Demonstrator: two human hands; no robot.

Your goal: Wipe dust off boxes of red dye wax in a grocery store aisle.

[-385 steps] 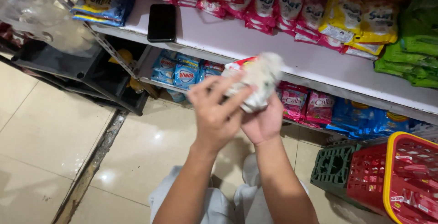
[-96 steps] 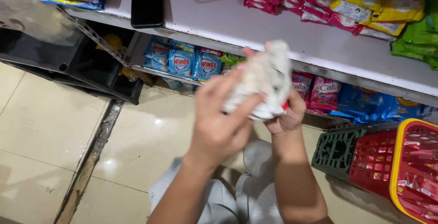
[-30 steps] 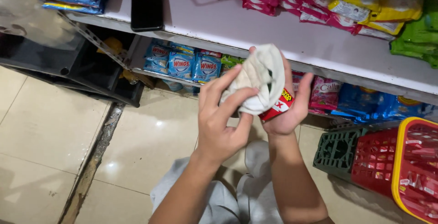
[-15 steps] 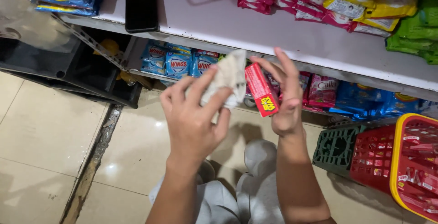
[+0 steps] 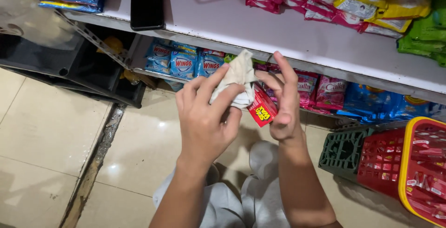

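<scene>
The left hand (image 5: 204, 121) is closed on a white cloth (image 5: 237, 77), pressing it against a small red box (image 5: 261, 109). The right hand (image 5: 283, 102) holds this box with its fingers half open. Behind, a white shelf (image 5: 297, 37) carries a black phone (image 5: 147, 5) and coloured sachets (image 5: 367, 0).

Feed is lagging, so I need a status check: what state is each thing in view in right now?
left hand: gripping a crumpled white cloth
right hand: holding a small red box, fingers spread
small red box: closed, tilted, touching the cloth
black phone: flat on the white shelf, screen dark
red basket: on the floor, holding red packs
</scene>
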